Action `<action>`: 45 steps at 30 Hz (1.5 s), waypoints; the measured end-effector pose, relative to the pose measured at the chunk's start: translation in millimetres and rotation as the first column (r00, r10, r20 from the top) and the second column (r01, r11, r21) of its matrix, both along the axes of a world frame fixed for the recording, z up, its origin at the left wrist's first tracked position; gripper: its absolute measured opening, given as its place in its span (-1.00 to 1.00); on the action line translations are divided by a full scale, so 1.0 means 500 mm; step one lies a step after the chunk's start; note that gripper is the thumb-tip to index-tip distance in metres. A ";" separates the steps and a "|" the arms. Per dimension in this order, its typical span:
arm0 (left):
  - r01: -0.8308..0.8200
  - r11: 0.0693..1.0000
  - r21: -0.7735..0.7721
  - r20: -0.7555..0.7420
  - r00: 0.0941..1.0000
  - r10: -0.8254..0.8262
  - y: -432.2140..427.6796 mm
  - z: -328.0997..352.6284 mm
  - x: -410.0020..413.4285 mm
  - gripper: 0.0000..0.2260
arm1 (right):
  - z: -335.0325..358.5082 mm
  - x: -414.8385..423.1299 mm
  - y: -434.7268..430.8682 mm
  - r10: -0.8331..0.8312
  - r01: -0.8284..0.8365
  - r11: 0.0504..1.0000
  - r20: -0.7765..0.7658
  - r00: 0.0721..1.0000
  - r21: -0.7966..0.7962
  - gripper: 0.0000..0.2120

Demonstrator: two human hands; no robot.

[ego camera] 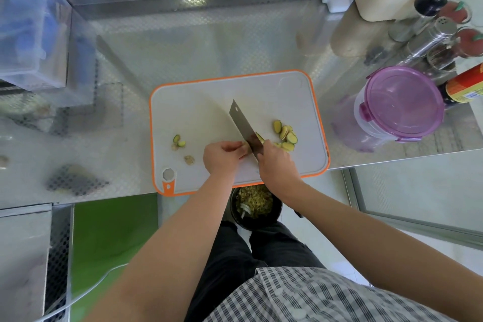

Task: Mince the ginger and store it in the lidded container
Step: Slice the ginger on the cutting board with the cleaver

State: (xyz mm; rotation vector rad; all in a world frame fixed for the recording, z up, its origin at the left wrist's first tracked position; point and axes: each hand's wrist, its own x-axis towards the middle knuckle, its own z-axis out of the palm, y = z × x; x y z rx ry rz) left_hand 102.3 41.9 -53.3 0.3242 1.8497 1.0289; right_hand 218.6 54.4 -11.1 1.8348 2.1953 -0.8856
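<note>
Our right hand clamps the cleaver handle; our left hand pinches a ginger piece with curled fingers at the blade's 9 o'clock. Ginger slices lie at its 3 o'clock on the cutting board.

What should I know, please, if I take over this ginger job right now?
Left hand pinches the ginger piece at the blade; right hand grips the cleaver, mid-cut on the cutting board.
Done: ginger slices lie right of the blade; nothing minced on the board.
Left: finish slicing, mince, then fill the lidded container, closed on the counter at right.
</note>
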 end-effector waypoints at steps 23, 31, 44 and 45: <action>-0.060 0.998 -0.005 0.058 0.997 0.060 0.002 0.006 0.004 -0.88 | 0.040 0.025 -0.014 0.033 -0.033 0.999 -0.024 0.999 -0.006 -0.91; -0.033 0.999 0.006 0.038 0.999 0.033 0.007 0.002 0.001 -0.84 | 0.022 -0.003 0.005 0.025 -0.024 1.000 0.037 0.999 -0.012 -0.92; -0.037 0.999 0.001 0.060 0.998 0.037 0.000 -0.008 -0.008 -0.83 | 0.020 0.011 0.019 -0.031 0.037 0.999 -0.180 0.983 0.031 -0.86; -0.038 0.999 -0.006 0.053 0.998 0.038 0.000 -0.009 -0.008 -0.84 | 0.025 0.014 0.014 -0.022 0.029 0.999 -0.182 0.983 0.037 -0.86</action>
